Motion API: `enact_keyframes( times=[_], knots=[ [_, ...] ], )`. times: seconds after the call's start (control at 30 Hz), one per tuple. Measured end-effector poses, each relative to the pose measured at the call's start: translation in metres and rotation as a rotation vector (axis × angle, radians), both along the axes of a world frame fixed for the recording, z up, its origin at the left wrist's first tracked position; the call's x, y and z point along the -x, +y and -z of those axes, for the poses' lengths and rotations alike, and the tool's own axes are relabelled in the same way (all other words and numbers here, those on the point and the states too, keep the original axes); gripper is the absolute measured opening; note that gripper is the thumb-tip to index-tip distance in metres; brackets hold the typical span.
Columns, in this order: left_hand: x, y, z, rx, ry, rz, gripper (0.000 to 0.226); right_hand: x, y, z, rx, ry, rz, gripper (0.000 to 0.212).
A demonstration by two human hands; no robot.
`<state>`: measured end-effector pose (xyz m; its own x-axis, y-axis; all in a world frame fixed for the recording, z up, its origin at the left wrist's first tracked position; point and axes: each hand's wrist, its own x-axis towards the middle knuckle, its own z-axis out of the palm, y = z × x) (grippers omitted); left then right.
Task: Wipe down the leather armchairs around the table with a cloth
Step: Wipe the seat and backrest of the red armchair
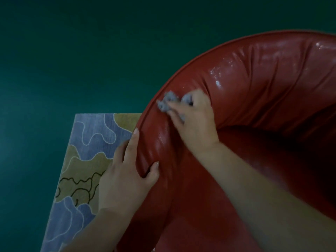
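Observation:
A red leather armchair with a rounded, padded back fills the right half of the head view. My right hand holds a crumpled grey cloth and presses it on the padded rim at the chair's upper left. My left hand grips the outer left edge of the rim lower down, thumb dug into the leather and fingers over the outside. Wet, shiny streaks show on the leather to the right of the cloth.
A patterned rug in blue and olive lies on the floor left of the chair. Dark green floor spreads across the top and left. The chair's dark seat lies below my right forearm.

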<state>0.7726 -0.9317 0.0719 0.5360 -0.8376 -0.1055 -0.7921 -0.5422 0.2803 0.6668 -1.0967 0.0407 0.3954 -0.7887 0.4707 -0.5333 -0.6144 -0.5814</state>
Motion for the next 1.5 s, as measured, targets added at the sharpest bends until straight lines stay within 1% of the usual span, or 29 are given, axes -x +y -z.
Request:
enact_keyframes(
  times=[0.07,0.13,0.2,0.3,0.37,0.4,0.47,0.53,0.57,0.6,0.67,0.77,0.83,0.87,0.93,1.03,1.1,1.2,1.27,1.37,1.4,1.5],
  knots=[
    [0.001,0.000,-0.002,0.000,0.000,0.010,0.088,0.000,-0.028,-0.004,-0.029,-0.055,0.113,0.023],
    [0.000,-0.001,-0.001,-0.001,0.006,0.013,0.088,-0.002,-0.040,-0.004,-0.094,-0.132,0.149,0.022],
    [0.000,-0.001,0.000,-0.005,0.003,0.006,0.088,-0.003,-0.026,0.000,-0.097,-0.157,0.090,0.022],
    [0.000,-0.001,-0.002,-0.002,-0.018,0.014,0.088,-0.001,0.010,0.003,-0.072,-0.089,-0.049,0.023],
    [-0.001,-0.002,-0.001,-0.007,-0.011,0.015,0.087,0.003,0.008,-0.002,-0.040,-0.041,-0.090,0.023],
    [-0.002,-0.001,0.000,0.000,-0.010,0.019,0.087,0.004,-0.002,-0.003,-0.016,-0.025,-0.075,0.022],
    [-0.002,-0.001,0.000,0.021,-0.009,0.033,0.087,0.005,-0.026,-0.006,-0.010,-0.034,0.028,0.022],
    [-0.001,0.001,0.000,0.024,-0.011,0.036,0.087,0.006,-0.048,-0.006,-0.063,-0.105,0.158,0.022],
    [-0.001,0.001,0.001,0.026,-0.009,0.033,0.087,0.006,-0.050,-0.005,-0.094,-0.135,0.179,0.023],
    [-0.002,0.001,0.001,0.028,-0.004,0.030,0.087,0.004,-0.046,-0.003,-0.128,-0.139,0.163,0.023],
    [-0.004,0.001,0.002,0.022,0.011,0.026,0.088,0.000,-0.021,0.000,-0.187,-0.070,0.060,0.025],
    [-0.006,0.000,0.002,-0.008,-0.009,0.091,0.089,0.001,0.012,0.001,-0.107,-0.043,-0.029,0.024],
    [-0.008,-0.004,0.001,-0.041,-0.037,0.139,0.090,0.004,0.005,0.002,-0.038,-0.024,-0.047,0.023],
    [-0.009,-0.009,-0.001,-0.052,-0.055,0.164,0.090,0.006,-0.005,0.003,0.004,-0.015,-0.034,0.024],
    [-0.010,-0.027,-0.006,-0.050,-0.074,0.206,0.091,0.010,-0.032,0.004,0.055,-0.025,0.071,0.028],
    [-0.013,-0.074,-0.005,0.001,-0.067,0.284,0.092,0.018,-0.065,0.002,0.008,-0.017,0.239,0.036],
    [-0.014,-0.107,-0.002,0.007,-0.035,0.325,0.096,0.014,-0.061,0.003,-0.031,-0.051,0.292,0.037],
    [-0.016,-0.125,0.004,0.030,-0.039,0.353,0.101,0.007,-0.027,0.006,-0.065,-0.095,0.258,0.033],
    [-0.016,-0.123,0.007,0.060,-0.064,0.365,0.101,0.012,-0.016,0.005,-0.058,-0.045,0.197,0.033],
    [-0.016,-0.122,0.009,0.063,-0.063,0.364,0.100,0.031,-0.045,0.002,0.037,0.079,0.190,0.031],
    [-0.016,-0.123,0.009,0.067,-0.062,0.364,0.099,0.038,-0.060,0.002,0.048,0.064,0.232,0.029],
    [-0.015,-0.123,0.009,0.076,-0.055,0.359,0.098,0.065,-0.099,0.001,-0.042,-0.101,0.448,0.028]
  ],
)
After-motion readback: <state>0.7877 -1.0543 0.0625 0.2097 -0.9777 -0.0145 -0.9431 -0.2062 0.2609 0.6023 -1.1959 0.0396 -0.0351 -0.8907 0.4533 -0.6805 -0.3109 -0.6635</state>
